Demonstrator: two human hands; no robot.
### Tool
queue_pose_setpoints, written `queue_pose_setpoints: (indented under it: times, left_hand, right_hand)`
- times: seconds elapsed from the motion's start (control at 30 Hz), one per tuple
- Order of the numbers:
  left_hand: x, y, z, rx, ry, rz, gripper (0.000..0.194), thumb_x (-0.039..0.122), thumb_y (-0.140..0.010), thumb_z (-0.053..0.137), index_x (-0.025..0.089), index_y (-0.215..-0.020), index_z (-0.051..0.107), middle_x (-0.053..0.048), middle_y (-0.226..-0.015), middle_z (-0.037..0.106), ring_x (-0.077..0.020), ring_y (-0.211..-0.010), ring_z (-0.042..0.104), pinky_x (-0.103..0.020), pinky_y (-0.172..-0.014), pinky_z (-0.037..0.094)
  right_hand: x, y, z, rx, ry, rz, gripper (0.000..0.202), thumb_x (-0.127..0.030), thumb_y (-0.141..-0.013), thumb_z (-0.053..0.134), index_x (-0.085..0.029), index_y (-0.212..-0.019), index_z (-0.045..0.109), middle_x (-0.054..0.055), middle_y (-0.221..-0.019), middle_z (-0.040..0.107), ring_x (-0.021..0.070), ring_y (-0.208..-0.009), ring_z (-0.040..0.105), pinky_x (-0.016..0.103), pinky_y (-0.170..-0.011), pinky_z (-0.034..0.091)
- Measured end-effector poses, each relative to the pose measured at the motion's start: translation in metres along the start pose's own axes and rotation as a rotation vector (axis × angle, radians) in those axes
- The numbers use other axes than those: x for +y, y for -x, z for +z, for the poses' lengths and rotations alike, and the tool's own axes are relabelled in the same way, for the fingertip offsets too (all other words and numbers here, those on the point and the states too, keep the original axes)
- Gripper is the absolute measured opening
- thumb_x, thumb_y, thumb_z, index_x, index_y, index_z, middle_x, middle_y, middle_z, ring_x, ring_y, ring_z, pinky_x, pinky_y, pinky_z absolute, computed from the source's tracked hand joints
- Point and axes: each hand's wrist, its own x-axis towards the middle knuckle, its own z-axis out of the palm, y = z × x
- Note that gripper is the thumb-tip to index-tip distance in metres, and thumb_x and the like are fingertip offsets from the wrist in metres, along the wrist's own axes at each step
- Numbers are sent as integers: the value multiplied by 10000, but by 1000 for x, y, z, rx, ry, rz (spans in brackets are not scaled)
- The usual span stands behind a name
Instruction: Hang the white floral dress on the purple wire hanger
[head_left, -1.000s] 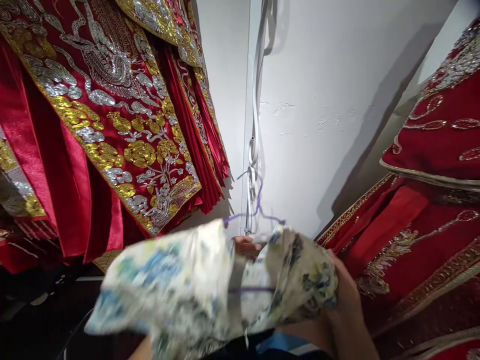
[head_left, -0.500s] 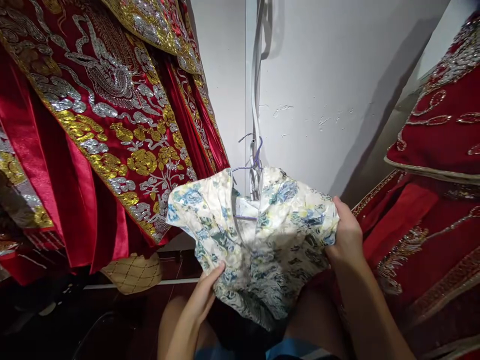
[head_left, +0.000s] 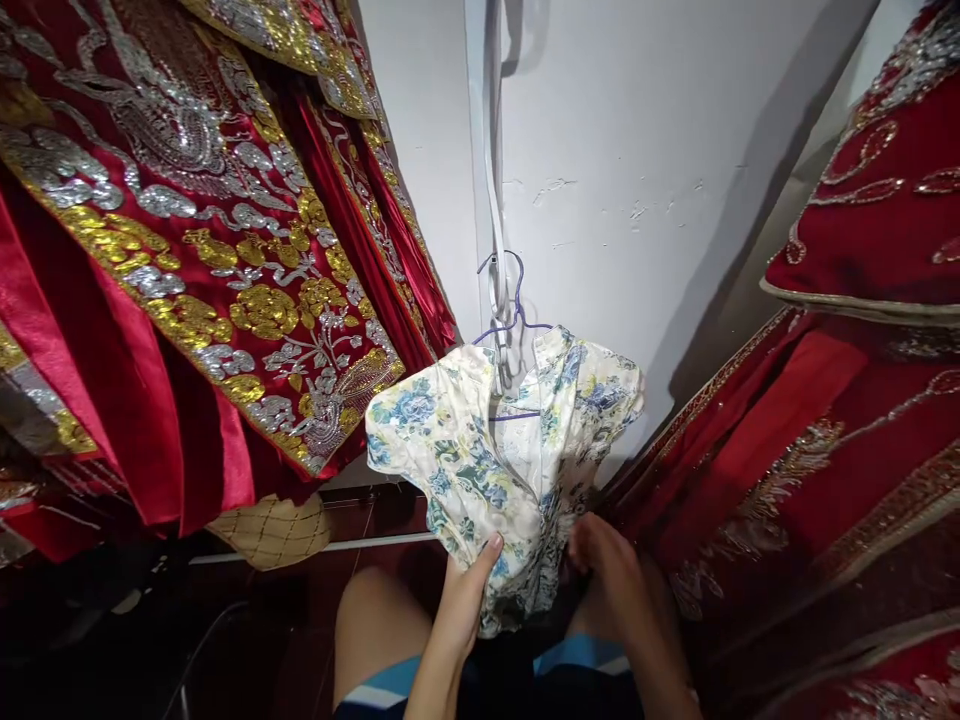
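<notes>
A short-sleeved floral blouse (head_left: pixel 457 450), cream with blue and green flowers, hangs open at the neck on a purple wire hanger (head_left: pixel 517 300). My left hand (head_left: pixel 471 590) grips the lower front of the blouse, thumb on top and fingers hidden behind the cloth. At the blouse's lower right side is my right hand (head_left: pixel 604 555), its fingers curled against the dark edge of the fabric. Shadow and blur hide whether cloth is pinched in it.
Red garments with gold and silver sequins (head_left: pixel 262 310) hang at the left. More red beaded clothing (head_left: pixel 832 400) hangs at the right. A white strap (head_left: pixel 495 150) runs down the pale wall (head_left: pixel 622 130) behind the hanger. A beige quilted piece (head_left: pixel 277 530) sits low at the left.
My right hand has left the right sleeve and come down to the blouse's lower side. My left hand has shifted right with the cloth, and the blouse front has folded narrower.
</notes>
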Motion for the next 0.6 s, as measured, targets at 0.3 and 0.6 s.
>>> queue_pose_setpoints:
  times: [0.3,0.6]
  left_hand:
    - [1,2,-13,-17,-166,113,680,508,-696,817,156,-1253,650,-145,-1221,701,-330,-1279,570,-449,-1146,377]
    - [-12,-16,-26,582,-396,651,578,389,-740,788,187,-1222,541,-132,-1208,589,-296,-1134,576,-435,-983,459]
  right_hand:
    - [-32,14,60,-369,150,-72,442,-581,-913,527,-204,-684,496,-49,-528,427,120,-522,393,260,-539,300]
    - [-32,20,50,-252,201,-29,385,-473,-884,558,-197,-617,555,-51,-429,401,111,-447,344,266,-493,262]
